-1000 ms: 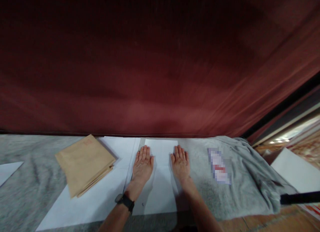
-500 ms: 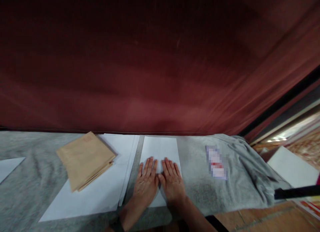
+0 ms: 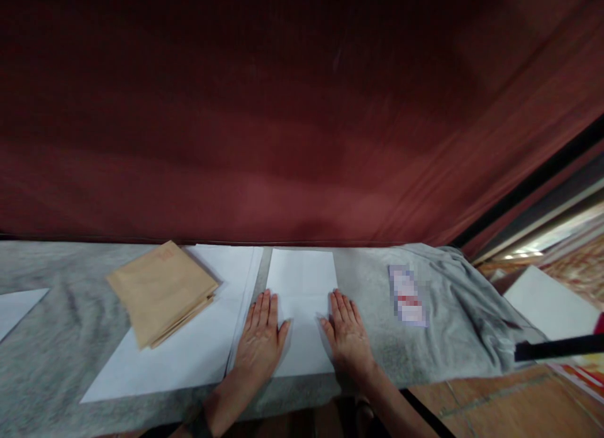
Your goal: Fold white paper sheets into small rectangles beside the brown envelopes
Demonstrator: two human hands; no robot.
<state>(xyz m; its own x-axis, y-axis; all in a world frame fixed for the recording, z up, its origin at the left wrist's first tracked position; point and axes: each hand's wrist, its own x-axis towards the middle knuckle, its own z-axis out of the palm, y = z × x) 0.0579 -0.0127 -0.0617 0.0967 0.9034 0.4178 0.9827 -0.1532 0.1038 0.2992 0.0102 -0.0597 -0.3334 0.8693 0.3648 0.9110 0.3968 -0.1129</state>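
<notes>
A white sheet of paper (image 3: 304, 274) lies flat in front of me, with a faint crease running across its middle. My left hand (image 3: 259, 337) rests flat on the sheet's left edge, fingers stretched forward and thumb out over the paper. On the opposite edge lies my right hand (image 3: 349, 337), palm down, its fingers extended and its thumb on the paper. Neither hand grips anything. To the left, a stack of brown envelopes (image 3: 163, 290) sits on larger white sheets (image 3: 189, 356), which reach close to my left hand.
Grey cloth (image 3: 377, 356) covers the table. A blurred-out purple and white slip (image 3: 408, 296) lies on the right. Another white paper corner (image 3: 19, 309) shows at far left. A dark red fabric wall (image 3: 302, 142) rises behind the table. A white box-like object (image 3: 550, 303) is beyond the right end.
My hands have slid apart from the middle of the sheet, the left one to its left edge and the right one to its right edge. The crease now shows between them.
</notes>
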